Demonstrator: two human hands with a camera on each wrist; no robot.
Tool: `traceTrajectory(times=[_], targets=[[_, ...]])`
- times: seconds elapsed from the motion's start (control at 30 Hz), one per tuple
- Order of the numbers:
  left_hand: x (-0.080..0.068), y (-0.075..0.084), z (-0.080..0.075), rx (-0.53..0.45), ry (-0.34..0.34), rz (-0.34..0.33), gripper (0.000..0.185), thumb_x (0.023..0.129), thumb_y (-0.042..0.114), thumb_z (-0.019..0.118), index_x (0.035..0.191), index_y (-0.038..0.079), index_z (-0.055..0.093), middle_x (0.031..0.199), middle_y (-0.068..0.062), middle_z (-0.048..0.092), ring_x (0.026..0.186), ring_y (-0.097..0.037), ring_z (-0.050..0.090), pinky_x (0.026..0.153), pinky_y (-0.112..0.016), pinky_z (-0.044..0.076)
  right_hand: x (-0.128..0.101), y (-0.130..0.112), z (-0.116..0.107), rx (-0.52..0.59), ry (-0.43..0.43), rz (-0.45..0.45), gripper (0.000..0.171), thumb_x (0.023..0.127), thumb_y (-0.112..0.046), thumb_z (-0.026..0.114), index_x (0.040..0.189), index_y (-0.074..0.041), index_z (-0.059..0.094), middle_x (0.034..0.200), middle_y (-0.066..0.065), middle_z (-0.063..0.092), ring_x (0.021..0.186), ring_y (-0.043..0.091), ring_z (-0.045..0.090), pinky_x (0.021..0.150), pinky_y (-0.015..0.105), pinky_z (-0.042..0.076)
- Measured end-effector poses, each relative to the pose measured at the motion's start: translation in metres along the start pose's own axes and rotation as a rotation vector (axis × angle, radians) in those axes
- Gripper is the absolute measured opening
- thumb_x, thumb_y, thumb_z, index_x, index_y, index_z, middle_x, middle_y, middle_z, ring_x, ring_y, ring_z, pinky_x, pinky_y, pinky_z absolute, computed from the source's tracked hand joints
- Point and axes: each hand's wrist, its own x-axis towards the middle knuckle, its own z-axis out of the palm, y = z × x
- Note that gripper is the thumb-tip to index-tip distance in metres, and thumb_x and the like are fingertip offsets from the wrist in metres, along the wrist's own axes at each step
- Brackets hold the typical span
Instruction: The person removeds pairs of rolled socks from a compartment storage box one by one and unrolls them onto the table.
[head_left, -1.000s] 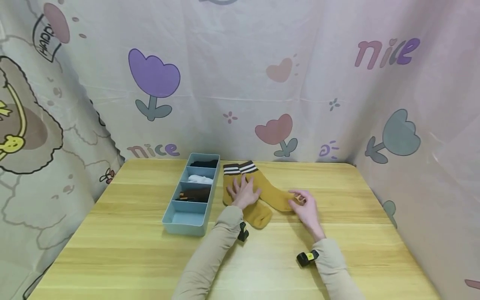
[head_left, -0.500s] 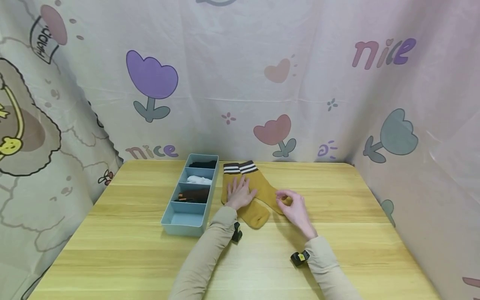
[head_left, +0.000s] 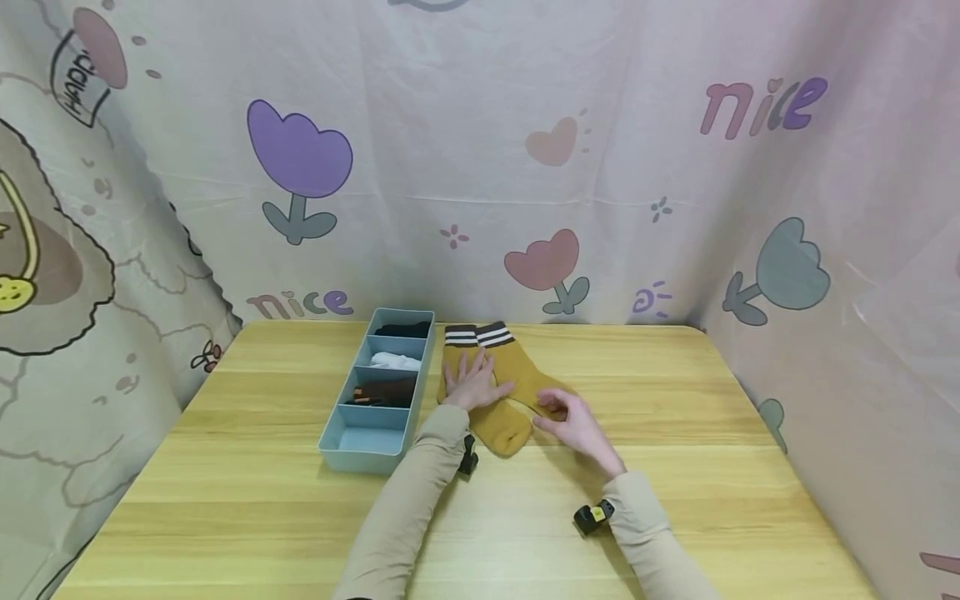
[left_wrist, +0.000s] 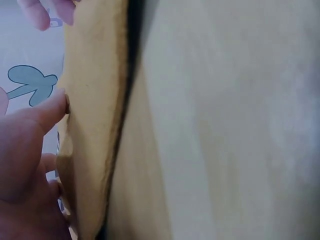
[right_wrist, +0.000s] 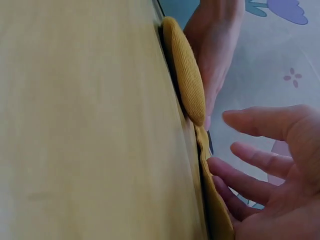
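Two mustard-yellow socks with dark, white-striped cuffs lie flat on the wooden table in the head view, cuffs toward the curtain. My left hand (head_left: 471,385) rests with fingers spread on the left sock (head_left: 504,433), its thumb reaching toward the right sock (head_left: 519,367). Over the foot of that right sock is my right hand (head_left: 573,423), its fingers loosely bent and thumb apart. From the right wrist, the fingertips (right_wrist: 216,165) touch the sock's edge, and nothing is pinched. The right sock's toe is partly hidden by the hand.
Left of the socks stands a blue-grey organizer box (head_left: 411,421) with compartments. Inside are a black bundle (head_left: 403,330), a white bundle (head_left: 395,362) and a dark brown bundle (head_left: 386,392); the front compartment shows its bare floor. A printed curtain (head_left: 450,167) hangs behind the table (head_left: 247,467).
My right hand has moved left along the right sock's foot, from its toe end inward. The left hand stays on the socks. The head view has shifted slightly.
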Motion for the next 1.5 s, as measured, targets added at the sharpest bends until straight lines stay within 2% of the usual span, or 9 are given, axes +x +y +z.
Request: traceTrajectory(times=[0.23, 0.33, 0.5, 0.67, 0.83, 0.97, 1.1, 1.3, 1.5], targets=[[0.007, -0.002, 0.004, 0.063, 0.09, 0.096, 0.072, 0.1, 0.052, 0.051, 0.159, 0.015, 0.031, 0.168, -0.01, 0.021, 0.157, -0.038, 0.007, 0.125, -0.063, -0.003, -0.001, 0.002, -0.007, 0.092, 0.032, -0.06, 0.039, 0.09, 0.0, 0.068, 0.126, 0.012, 0.058, 0.116, 0.031, 0.067, 0.1, 0.033, 0.068, 0.086, 0.019, 0.053], [0.011, -0.001, 0.007, 0.103, 0.154, 0.138, 0.065, 0.101, 0.046, 0.051, 0.156, 0.014, 0.037, 0.159, -0.014, 0.033, 0.152, -0.039, 0.018, 0.125, -0.062, -0.001, -0.001, 0.002, -0.011, 0.057, 0.081, -0.028, 0.037, 0.09, 0.001, 0.068, 0.125, 0.009, 0.061, 0.114, 0.028, 0.069, 0.098, 0.029, 0.069, 0.085, 0.02, 0.053], [0.009, 0.006, 0.005, 0.078, 0.087, 0.106, 0.065, 0.103, 0.043, 0.049, 0.158, 0.013, 0.032, 0.162, -0.013, 0.031, 0.153, -0.037, 0.017, 0.126, -0.059, -0.005, 0.0, 0.007, -0.014, -0.003, 0.02, 0.008, 0.039, 0.091, -0.004, 0.068, 0.127, 0.009, 0.06, 0.116, 0.025, 0.07, 0.101, 0.029, 0.068, 0.088, 0.024, 0.054], [0.007, 0.007, 0.004, 0.041, 0.023, 0.093, 0.073, 0.102, 0.046, 0.05, 0.161, 0.011, 0.023, 0.168, -0.009, 0.025, 0.157, -0.035, 0.009, 0.125, -0.061, -0.006, -0.002, 0.017, -0.014, 0.096, -0.039, 0.02, 0.041, 0.093, -0.004, 0.066, 0.129, 0.012, 0.056, 0.119, 0.03, 0.068, 0.105, 0.031, 0.067, 0.089, 0.019, 0.051], [0.008, 0.002, 0.003, 0.027, 0.045, 0.054, 0.073, 0.102, 0.045, 0.051, 0.161, 0.011, 0.023, 0.169, -0.005, 0.021, 0.159, -0.033, 0.004, 0.125, -0.06, -0.009, -0.004, 0.022, -0.015, 0.258, -0.064, 0.037, 0.046, 0.095, -0.005, 0.065, 0.134, 0.013, 0.051, 0.125, 0.033, 0.064, 0.111, 0.028, 0.068, 0.091, 0.015, 0.05], [0.007, 0.002, 0.001, 0.031, 0.073, 0.065, 0.068, 0.103, 0.039, 0.051, 0.16, 0.012, 0.026, 0.169, -0.004, 0.022, 0.159, -0.032, 0.003, 0.125, -0.061, -0.009, -0.005, 0.023, -0.02, 0.307, 0.016, 0.029, 0.045, 0.095, -0.004, 0.065, 0.134, 0.013, 0.051, 0.122, 0.034, 0.065, 0.107, 0.023, 0.071, 0.091, 0.014, 0.051], [0.004, 0.005, -0.001, 0.011, 0.045, 0.085, 0.059, 0.105, 0.035, 0.046, 0.158, 0.013, 0.032, 0.169, -0.004, 0.024, 0.159, -0.032, 0.006, 0.121, -0.068, -0.009, -0.006, 0.023, -0.028, 0.26, 0.114, 0.032, 0.039, 0.094, 0.0, 0.064, 0.13, 0.013, 0.056, 0.116, 0.034, 0.068, 0.1, 0.024, 0.073, 0.087, 0.012, 0.052], [-0.003, 0.009, -0.002, 0.008, -0.035, -0.016, 0.056, 0.108, 0.039, 0.036, 0.16, 0.019, 0.028, 0.171, 0.001, 0.017, 0.159, -0.032, 0.0, 0.116, -0.076, -0.009, -0.005, 0.023, -0.03, 0.118, 0.018, -0.006, 0.039, 0.093, -0.001, 0.065, 0.129, 0.013, 0.055, 0.112, 0.032, 0.069, 0.097, 0.024, 0.071, 0.085, 0.015, 0.052], [-0.002, 0.012, 0.002, -0.028, -0.02, -0.091, 0.06, 0.108, 0.044, 0.029, 0.162, 0.017, 0.022, 0.172, -0.002, 0.008, 0.159, -0.033, -0.005, 0.116, -0.075, -0.012, 0.0, 0.016, -0.019, -0.033, 0.001, -0.035, 0.039, 0.092, -0.006, 0.068, 0.127, 0.008, 0.059, 0.11, 0.024, 0.072, 0.102, 0.03, 0.069, 0.098, 0.038, 0.055]])
